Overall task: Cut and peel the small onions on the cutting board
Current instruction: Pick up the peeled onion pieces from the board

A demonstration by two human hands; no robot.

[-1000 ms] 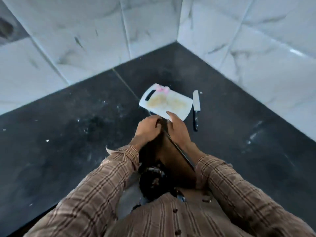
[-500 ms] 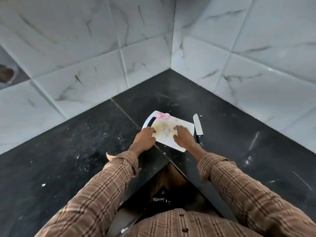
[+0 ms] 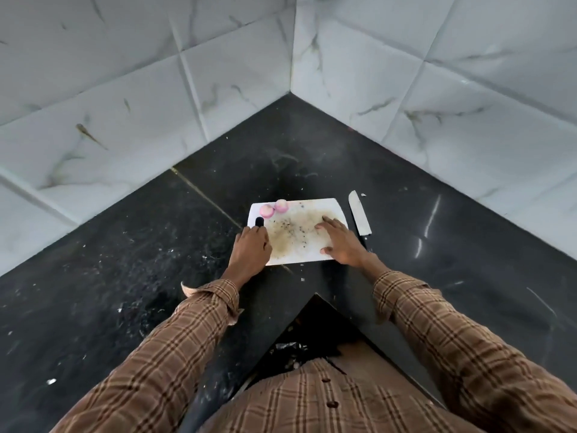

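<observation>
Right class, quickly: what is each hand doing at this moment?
Left hand: on the left edge of the cutting board, by its handle slot; grip cannot be told.
Right hand: open, fingers flat on the board, holding nothing.

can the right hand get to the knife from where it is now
Probably yes. The right hand lies flat on the cutting board, and the knife sits just beyond the board's right edge with nothing between them; its handle is partly hidden behind the hand.
</observation>
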